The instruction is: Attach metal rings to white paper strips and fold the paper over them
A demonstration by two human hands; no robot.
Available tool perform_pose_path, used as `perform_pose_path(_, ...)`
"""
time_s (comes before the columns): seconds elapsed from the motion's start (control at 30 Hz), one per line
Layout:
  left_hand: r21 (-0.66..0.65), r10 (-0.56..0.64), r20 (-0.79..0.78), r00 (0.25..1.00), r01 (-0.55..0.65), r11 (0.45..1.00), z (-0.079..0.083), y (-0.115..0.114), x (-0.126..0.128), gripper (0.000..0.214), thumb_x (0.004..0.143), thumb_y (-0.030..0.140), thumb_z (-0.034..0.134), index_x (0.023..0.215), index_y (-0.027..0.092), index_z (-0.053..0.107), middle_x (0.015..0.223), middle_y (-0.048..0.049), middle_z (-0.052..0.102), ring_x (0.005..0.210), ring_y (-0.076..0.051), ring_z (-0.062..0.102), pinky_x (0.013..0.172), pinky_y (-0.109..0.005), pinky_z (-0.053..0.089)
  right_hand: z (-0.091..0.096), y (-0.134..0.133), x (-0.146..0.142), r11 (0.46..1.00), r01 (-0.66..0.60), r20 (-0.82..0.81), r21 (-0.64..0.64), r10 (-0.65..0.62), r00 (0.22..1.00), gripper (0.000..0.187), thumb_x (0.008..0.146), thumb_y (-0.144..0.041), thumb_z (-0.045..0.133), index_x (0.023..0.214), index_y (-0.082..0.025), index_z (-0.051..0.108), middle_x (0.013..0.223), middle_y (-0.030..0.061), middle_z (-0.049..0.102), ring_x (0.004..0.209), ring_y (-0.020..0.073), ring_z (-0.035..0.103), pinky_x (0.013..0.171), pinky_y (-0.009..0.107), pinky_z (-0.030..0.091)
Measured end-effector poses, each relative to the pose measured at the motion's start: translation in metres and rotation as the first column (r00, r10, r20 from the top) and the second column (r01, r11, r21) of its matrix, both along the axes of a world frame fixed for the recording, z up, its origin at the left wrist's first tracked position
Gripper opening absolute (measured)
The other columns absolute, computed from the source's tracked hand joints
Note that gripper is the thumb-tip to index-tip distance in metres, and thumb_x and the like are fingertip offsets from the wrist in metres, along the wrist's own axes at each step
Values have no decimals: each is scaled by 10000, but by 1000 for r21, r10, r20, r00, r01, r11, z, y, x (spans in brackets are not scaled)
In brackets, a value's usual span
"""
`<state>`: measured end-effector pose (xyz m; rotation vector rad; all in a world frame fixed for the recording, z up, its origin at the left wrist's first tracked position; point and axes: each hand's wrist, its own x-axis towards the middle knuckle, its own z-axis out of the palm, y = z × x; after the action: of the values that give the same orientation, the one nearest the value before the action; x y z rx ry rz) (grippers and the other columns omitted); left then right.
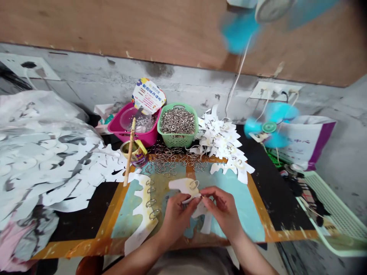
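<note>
Head view: left hand and right hand pinch narrowly on a paper cutout at 12 o'clock from the wrists, its long axis running 9 to 3. A metal ring sits through it, nearest the right fingertips.

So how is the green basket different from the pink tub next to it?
The green basket has holes in its sides, but the pink tub has solid sides. The green basket is heaped with metal rings; the pink tub holds a clear plastic bowl and a printed card. Both are open plastic containers, side by side.
</note>
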<state>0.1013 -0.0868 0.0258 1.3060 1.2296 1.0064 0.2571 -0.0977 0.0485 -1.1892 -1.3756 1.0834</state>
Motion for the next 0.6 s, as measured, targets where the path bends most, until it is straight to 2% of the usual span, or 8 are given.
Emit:
perform_pose_path(0.07, 10, -5, -24, 1000, 6, 1000, 1, -1, -3, 450, 848, 480, 608, 564, 186, 419, 520, 54, 344, 435, -75, 350, 405, -188, 248, 4, 1, 0, 998, 14, 59, 65, -18, 998, 107, 910, -289, 636, 923, -200, 694, 961, 67, 663, 945, 205, 635, 818, 299, 495)
perform_pose_path(0.2, 105, -3, -150, 989, 19, 994, 5, 1, -7, 438, 863, 421, 608, 551, 170, 429, 531, 43, 332, 508, -84, 342, 452, -193, 241, 8, 4, -3, 978, 50, 239, 201, -98, 966, 101, 932, -238, 590, 847, -212, 637, 949, 65, 619, 903, 195, 615, 781, 301, 490)
perform_pose_path(0.3, 43, -48, -123, 991, 54, 998, 3, 5, -7, 405, 864, 427, 600, 585, 156, 489, 548, 41, 348, 513, -80, 328, 449, -192, 234, 5, 4, -5, 928, -3, 425, 373, -168, 890, 112, 958, -170, 504, 927, -222, 599, 982, 82, 614, 938, 214, 593, 817, 345, 475)
perform_pose_path(0.4, -32, -139, -58, 989, 137, 990, 3, 10, -7, 416, 844, 453, 610, 595, 171, 431, 581, 49, 307, 524, -78, 328, 440, -182, 236, 2, 5, -4, 878, -64, 543, 474, -234, 807, 127, 955, -125, 475, 969, -220, 557, 1012, 95, 597, 959, 229, 565, 851, 387, 446)
perform_pose_path(0.5, -58, -237, -27, 971, 235, 970, 8, 14, -11, 445, 841, 473, 609, 611, 197, 346, 605, 65, 224, 510, -68, 272, 429, -185, 217, 4, 7, -1, 914, -64, 525, 400, -171, 834, 114, 970, -136, 446, 973, -213, 529, 1032, 94, 574, 994, 221, 557, 878, 378, 442)
perform_pose_path(0.6, -12, -276, -55, 960, 275, 961, 12, 17, -15, 451, 857, 460, 601, 613, 199, 326, 611, 65, 220, 533, -70, 253, 440, -191, 206, 8, 11, 1, 976, -63, 403, 210, -27, 915, 103, 993, -210, 445, 939, -211, 533, 1022, 79, 586, 988, 204, 573, 847, 328, 456)
